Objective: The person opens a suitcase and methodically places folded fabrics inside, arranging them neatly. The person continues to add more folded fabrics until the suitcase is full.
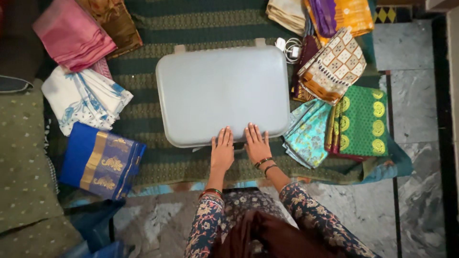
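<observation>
A closed light grey hard suitcase [222, 93] lies flat on a dark green patterned mat [191, 24]. My left hand [223, 149] rests flat on its near edge, fingers spread. My right hand [256, 143] lies flat beside it on the same edge, with dark bangles at the wrist. Neither hand holds anything.
Folded fabrics ring the suitcase: pink [71, 33], white with blue print [86, 98] and blue with gold [103, 160] at left; teal [308, 134], green with yellow discs [363, 119], a cream checked one [334, 64] and orange-purple [342, 14] at right. A white charger [289, 48] lies behind. Marble floor [416, 143] is at right.
</observation>
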